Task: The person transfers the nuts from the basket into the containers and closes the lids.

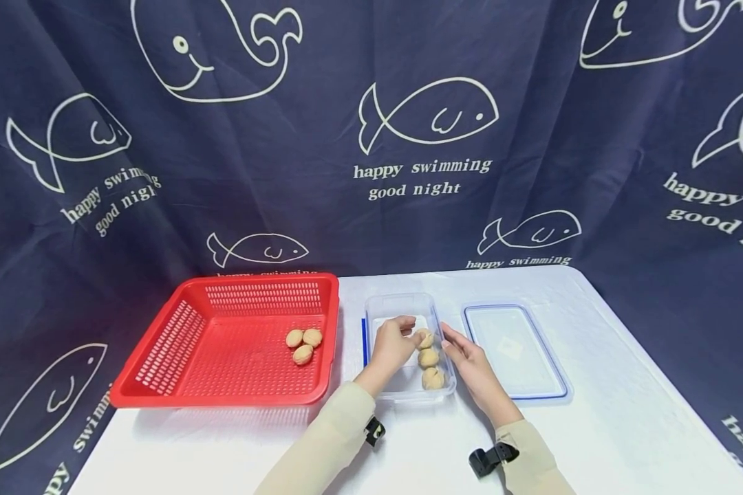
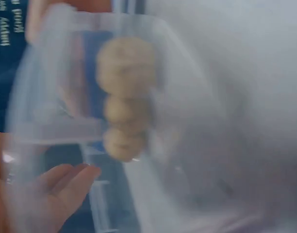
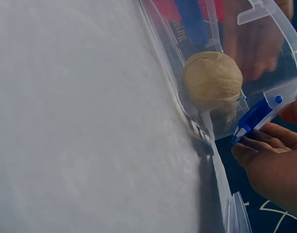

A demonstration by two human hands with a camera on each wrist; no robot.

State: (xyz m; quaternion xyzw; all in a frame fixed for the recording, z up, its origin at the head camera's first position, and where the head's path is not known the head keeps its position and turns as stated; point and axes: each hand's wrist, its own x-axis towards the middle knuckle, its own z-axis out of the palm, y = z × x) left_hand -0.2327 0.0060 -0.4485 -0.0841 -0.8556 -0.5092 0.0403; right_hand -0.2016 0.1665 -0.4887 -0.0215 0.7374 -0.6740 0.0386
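Left hand [image 1: 396, 344]: fingers loosely parted inside the clear container [image 1: 402, 396], gripping nothing, just beside a three-walnut row [image 1: 428, 358]. Right hand [image 1: 475, 368]: fingers extended against the container's outer right wall. Blue-edged lid [image 1: 517, 361] lies rightward on the counter [image 1: 619, 412]; red basket [image 1: 223, 401], left, holds three further walnuts [image 1: 303, 355].

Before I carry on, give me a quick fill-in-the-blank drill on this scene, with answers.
The rectangular red plastic basket holds ____ round tan walnuts.
In the transparent rectangular plastic box, more walnuts line the ____ side in the head view.
The person's ____ hand reaches into the box.
The transparent rectangular lid has a ____ rim.
Missing words: three; right; left; blue.
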